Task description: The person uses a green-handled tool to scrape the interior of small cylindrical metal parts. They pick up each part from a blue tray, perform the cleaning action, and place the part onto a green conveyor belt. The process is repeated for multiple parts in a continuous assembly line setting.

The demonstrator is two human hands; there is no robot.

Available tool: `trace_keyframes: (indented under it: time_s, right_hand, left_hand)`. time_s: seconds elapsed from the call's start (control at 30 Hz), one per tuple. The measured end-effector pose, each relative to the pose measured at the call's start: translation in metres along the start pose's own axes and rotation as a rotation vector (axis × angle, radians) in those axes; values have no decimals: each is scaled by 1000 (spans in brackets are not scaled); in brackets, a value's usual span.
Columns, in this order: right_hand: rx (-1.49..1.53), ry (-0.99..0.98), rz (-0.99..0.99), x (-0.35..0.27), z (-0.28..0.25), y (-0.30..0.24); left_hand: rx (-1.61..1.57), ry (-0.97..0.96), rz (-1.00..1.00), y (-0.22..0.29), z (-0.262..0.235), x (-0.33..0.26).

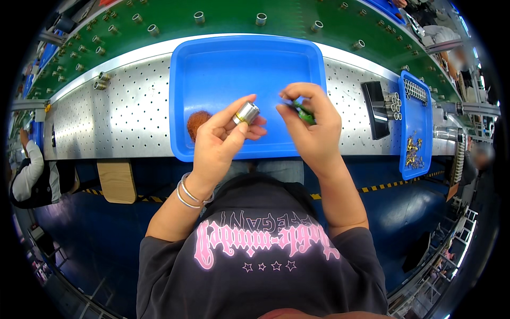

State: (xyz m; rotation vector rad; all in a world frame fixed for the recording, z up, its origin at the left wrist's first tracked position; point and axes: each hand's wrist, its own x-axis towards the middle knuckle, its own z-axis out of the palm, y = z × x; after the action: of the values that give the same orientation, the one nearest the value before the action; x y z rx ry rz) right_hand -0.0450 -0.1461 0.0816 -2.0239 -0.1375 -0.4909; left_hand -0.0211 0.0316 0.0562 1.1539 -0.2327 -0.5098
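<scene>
Between the thumb and fingers of my left hand is a short shiny metal sleeve with a gold-coloured band near its lower end, held tilted. My right hand, a little to the right and apart from the sleeve, is closed on a small green-handled tool. The tool's tip is dark and blurred, so its exact kind does not show. Both hands are above the near part of a large blue plastic tray. A reddish-brown fibrous ball lies in the tray beside my left hand, partly covered by it.
Beyond the tray runs a green belt carrying several metal sleeves. Two sleeves stand on the perforated metal table. To the right are a black stand, stacked metal tubes and a narrow blue tray with small brass-coloured pieces.
</scene>
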Motion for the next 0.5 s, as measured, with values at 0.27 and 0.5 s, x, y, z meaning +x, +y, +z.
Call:
trace_keyframes:
  time_s: [0.27, 0.5]
  right_hand:
    - [-82, -102, -57, -3, 2, -12]
    - [-115, -97, -21, -6, 10, 1]
  left_hand:
    - [-122, 149, -14, 4, 4, 2]
    - [-121, 94, 25, 3, 4, 0]
